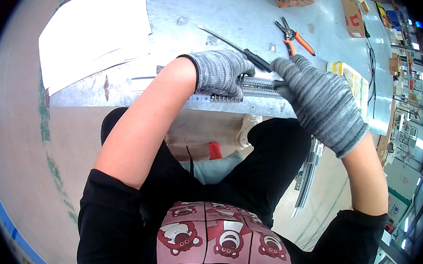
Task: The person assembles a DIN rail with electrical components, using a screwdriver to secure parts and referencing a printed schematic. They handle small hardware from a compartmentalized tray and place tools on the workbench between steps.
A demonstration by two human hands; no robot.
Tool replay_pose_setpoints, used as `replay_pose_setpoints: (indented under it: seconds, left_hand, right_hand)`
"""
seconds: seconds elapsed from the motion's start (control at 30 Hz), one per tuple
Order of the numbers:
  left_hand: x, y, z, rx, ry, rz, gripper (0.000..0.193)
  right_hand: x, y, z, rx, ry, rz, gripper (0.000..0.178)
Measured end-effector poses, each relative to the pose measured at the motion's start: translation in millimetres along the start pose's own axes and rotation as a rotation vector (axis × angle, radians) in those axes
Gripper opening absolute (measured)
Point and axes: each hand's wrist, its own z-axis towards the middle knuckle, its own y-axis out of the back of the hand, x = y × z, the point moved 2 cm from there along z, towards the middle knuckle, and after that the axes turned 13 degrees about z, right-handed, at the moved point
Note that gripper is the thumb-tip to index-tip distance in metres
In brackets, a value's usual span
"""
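Observation:
Both my hands wear grey knit gloves at the near edge of a galvanised metal table (232, 13). My left hand (221, 72) presses down on a slotted grey metal rail (256, 85) that lies along the table's edge. My right hand (320, 101) grips the right end of the same rail, fingers curled around it. A black-handled screwdriver (234, 46) lies on the table just behind my left hand's fingers, touching or nearly touching them. What sits under my left palm is hidden.
Orange-handled pliers (294, 36) lie behind the right hand. White sheets (97, 26) cover the table's left part. Cardboard boxes (353, 16) stand at the back right. More grey rails (308, 175) lean below the table by my right leg. Shelving stands far right.

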Motion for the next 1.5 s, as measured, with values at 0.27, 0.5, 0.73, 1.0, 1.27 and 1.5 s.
replay_pose_setpoints:
  seconds: [0.27,0.5,0.73,1.0,1.27,1.5]
  left_hand:
    - [-3,6,2,-0.045,0.081,-0.066,0.054]
    - [-27,23,7,-0.458,-0.076,-0.212,0.077]
    - [-36,6,22,-0.596,-0.198,-0.548,0.096]
    - [-39,6,26,-0.585,-0.181,-0.438,0.097]
    - [-33,18,20,-0.489,-0.155,-0.345,0.093]
    - [-37,14,21,-0.533,-0.169,-0.339,0.092]
  right_hand:
    - [0,4,11,0.151,-0.241,0.064,0.049]
    - [-15,-10,-4,-0.182,0.091,0.055,0.036]
    - [-10,-9,2,-0.201,0.047,0.214,0.028]
    - [-30,-15,-7,-0.205,0.080,0.063,0.035]
    - [-27,-19,-7,-0.273,0.214,0.120,0.033]
    - [-14,-13,0,-0.165,0.071,0.100,0.030]
